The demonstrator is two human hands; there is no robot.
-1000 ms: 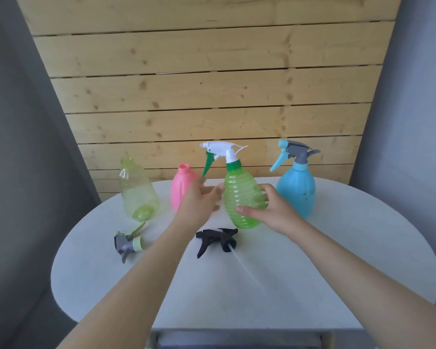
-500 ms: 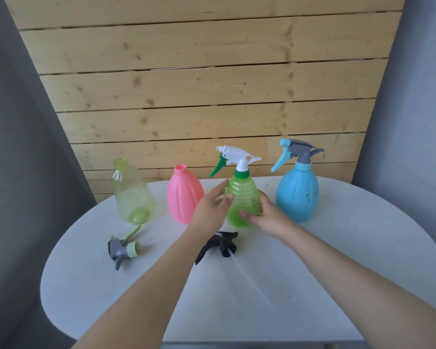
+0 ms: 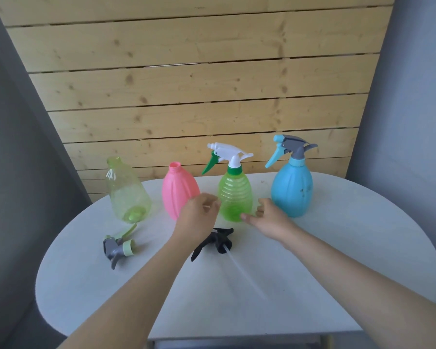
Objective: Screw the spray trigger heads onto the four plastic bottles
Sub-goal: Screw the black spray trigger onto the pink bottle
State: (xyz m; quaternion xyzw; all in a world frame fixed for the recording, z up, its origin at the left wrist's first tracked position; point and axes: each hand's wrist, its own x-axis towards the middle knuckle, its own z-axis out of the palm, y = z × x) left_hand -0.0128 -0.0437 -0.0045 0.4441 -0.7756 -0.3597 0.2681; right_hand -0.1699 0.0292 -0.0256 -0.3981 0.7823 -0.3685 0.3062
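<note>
Four bottles stand in a row at the back of the white table (image 3: 337,248). The green bottle (image 3: 235,192) carries a white and green trigger head (image 3: 227,153). The blue bottle (image 3: 292,187) carries a grey and blue head (image 3: 291,148). The pink bottle (image 3: 178,191) and the pale yellow-green bottle (image 3: 126,192) have bare necks. A black trigger head (image 3: 215,241) with a clear tube lies in front of the green bottle. A grey and light green head (image 3: 118,245) lies at the left. My left hand (image 3: 196,217) and my right hand (image 3: 268,219) hover just off the green bottle's sides, fingers apart.
A wooden plank wall (image 3: 199,84) rises directly behind the table, with grey walls on both sides. The table's rounded edges fall off at the left, right and front.
Both hands have set the green bottle down between the pink and blue bottles and come off it, drawing back slightly toward me.
</note>
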